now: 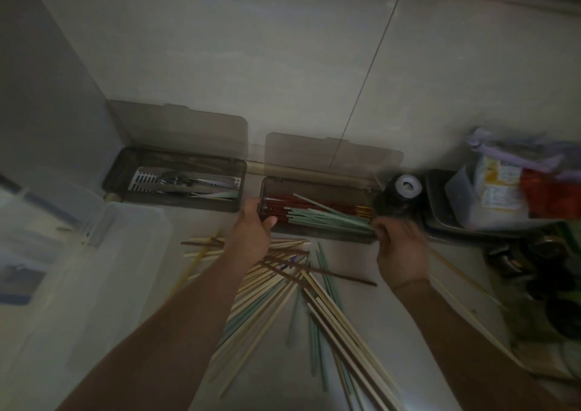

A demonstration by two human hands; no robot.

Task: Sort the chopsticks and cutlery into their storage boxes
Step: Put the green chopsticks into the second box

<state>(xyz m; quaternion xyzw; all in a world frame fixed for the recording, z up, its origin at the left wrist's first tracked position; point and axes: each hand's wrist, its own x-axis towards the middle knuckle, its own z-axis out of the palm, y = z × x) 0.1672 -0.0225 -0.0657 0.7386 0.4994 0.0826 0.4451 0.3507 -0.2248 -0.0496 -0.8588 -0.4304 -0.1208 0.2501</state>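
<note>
Two dark storage boxes stand open against the wall. The left box (119, 175) holds metal cutlery (176, 179) on a slotted tray. The right box (317, 236) holds red-brown chopsticks and a bundle of green chopsticks (327, 219). My left hand (254, 231) grips the right box's left end. My right hand (399, 247) holds the green bundle's ends at the box's right end. A loose heap of wooden, green and brown chopsticks (283, 285) lies on the counter in front, between my forearms.
A clear plastic tub (94, 253) sits at the left. A roll of tape (407, 186) on a dark jar stands right of the chopstick box. Further right are a tray with packets (503, 197) and dark clutter (540, 285). Lighting is dim.
</note>
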